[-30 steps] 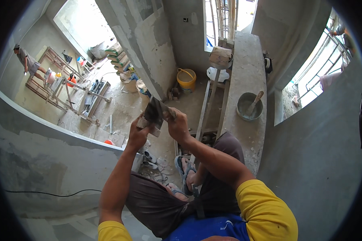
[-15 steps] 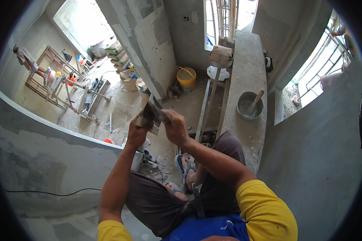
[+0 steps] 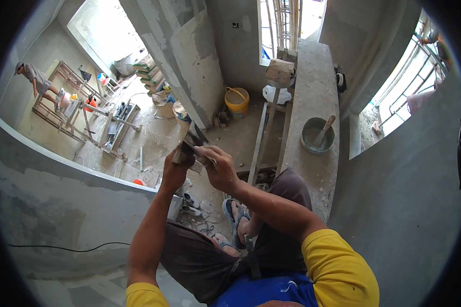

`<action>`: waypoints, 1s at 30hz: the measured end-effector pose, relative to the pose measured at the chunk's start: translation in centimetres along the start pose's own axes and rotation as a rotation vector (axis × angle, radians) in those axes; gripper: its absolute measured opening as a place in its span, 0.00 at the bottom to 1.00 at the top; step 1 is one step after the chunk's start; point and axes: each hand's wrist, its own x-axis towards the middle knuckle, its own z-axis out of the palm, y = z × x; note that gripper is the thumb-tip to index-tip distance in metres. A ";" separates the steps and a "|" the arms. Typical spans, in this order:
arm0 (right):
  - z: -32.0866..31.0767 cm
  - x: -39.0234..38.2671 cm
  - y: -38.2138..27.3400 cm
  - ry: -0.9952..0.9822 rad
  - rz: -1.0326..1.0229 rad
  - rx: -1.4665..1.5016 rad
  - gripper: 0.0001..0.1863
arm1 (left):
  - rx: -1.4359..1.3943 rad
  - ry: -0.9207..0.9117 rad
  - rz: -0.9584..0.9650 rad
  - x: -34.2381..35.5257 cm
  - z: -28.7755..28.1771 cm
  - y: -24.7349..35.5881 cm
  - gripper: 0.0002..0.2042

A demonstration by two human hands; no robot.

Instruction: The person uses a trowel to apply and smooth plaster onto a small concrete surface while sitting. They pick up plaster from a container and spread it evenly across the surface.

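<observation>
In front of my knees, my left hand [image 3: 174, 173] is closed around the pale, block-like handle of a flat-bladed plastering trowel [image 3: 196, 134], its grey blade pointing away from me. Close beside it on the right, my right hand [image 3: 221, 168] grips a putty knife [image 3: 191, 149]. That thin blade meets or overlaps the trowel near my left hand; its handle is mostly hidden by my fingers. To the right, a grey bucket [image 3: 311, 147] of mixed plaster stands on a long dusty ledge [image 3: 312, 77], with a wooden-handled tool [image 3: 325, 130] leaning in it.
A yellow bucket [image 3: 237, 108] sits on the floor by the far wall. Timber rails [image 3: 264, 135] run along the ledge. Shoes [image 3: 191, 205] lie near my sandalled feet. Beyond a low wall [image 3: 61, 215], another person [image 3: 36, 77] stands beside wooden scaffolding [image 3: 61, 117].
My right hand has shifted slightly, its blade now drawn nearer my left hand and no longer blurred. The trowel is tilted differently. The other person at far left has turned and lowered an arm.
</observation>
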 end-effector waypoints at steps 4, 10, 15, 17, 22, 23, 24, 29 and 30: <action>-0.9 0.4 1.9 -0.028 0.297 -0.031 0.13 | -0.066 0.004 -0.017 0.0 0.7 0.3 0.13; -0.4 -0.1 1.1 -0.034 0.118 0.011 0.13 | -0.042 0.007 -0.017 0.0 0.1 0.1 0.14; -0.2 0.6 1.2 -0.013 0.252 0.004 0.15 | -0.106 0.020 -0.006 0.0 0.0 -0.5 0.15; 0.0 0.1 0.0 0.008 0.023 0.009 0.11 | -0.051 -0.007 -0.011 0.0 -0.3 -0.5 0.16; -1.3 0.6 3.1 -0.061 0.330 -0.016 0.17 | -0.071 -0.016 -0.018 0.1 0.3 0.1 0.17; -0.5 0.5 2.4 -0.066 0.327 -0.003 0.17 | -0.066 -0.026 -0.013 0.0 -0.4 -0.1 0.17; 0.0 0.4 0.9 -0.034 0.175 -0.002 0.15 | -0.059 -0.013 -0.014 -0.1 -0.8 -0.3 0.17; -1.0 0.6 2.8 -0.051 0.349 -0.024 0.20 | -0.087 -0.024 -0.003 0.2 0.0 0.4 0.18; -1.0 1.0 3.3 -0.048 0.351 -0.056 0.20 | -0.144 0.010 -0.056 0.1 0.1 -0.4 0.18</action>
